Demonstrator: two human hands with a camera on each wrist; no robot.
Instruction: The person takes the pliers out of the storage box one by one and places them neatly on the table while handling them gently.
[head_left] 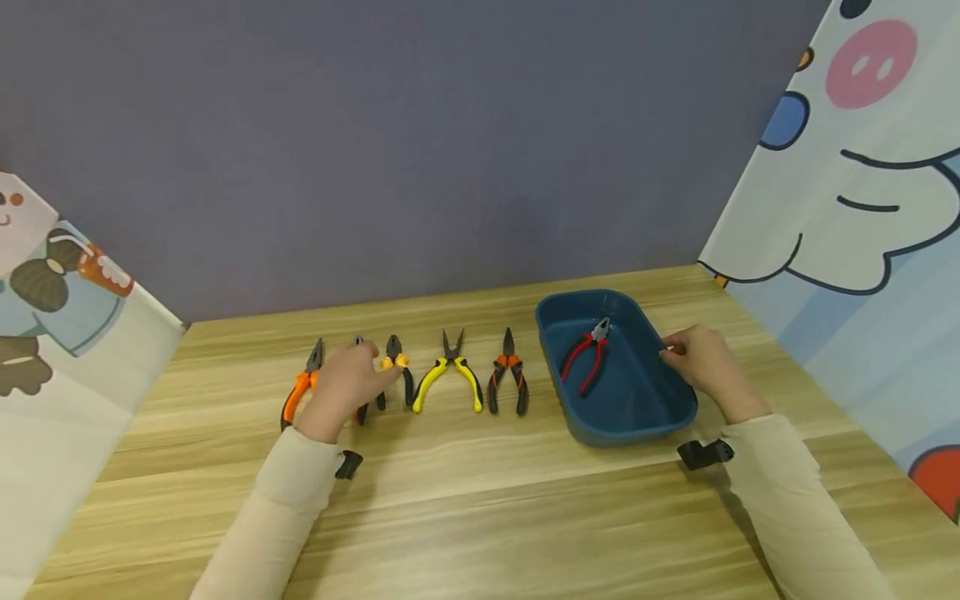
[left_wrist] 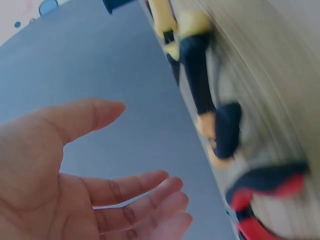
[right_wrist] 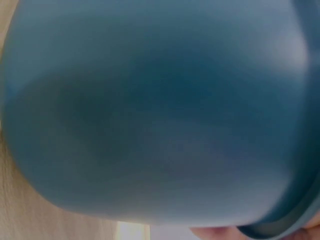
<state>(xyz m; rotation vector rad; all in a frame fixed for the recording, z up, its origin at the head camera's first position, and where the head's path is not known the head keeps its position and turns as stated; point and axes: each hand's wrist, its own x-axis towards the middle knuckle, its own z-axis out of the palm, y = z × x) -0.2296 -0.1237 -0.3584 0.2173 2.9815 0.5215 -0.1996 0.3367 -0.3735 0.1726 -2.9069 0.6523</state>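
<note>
The left hand point(head_left: 347, 385), fingers relaxed and holding nothing, hovers over the red-handled pliers point(left_wrist: 262, 200) in the row on the table point(head_left: 480, 517), orange pliers point(head_left: 298, 392) left, black-yellow pliers point(head_left: 396, 367) right. The right hand point(head_left: 705, 362) grips the blue tray point(head_left: 637, 421) rim at the right; another red pair point(head_left: 587, 354) lies inside.

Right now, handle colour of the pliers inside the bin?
Red and black pliers, clearest in the head view.
</note>
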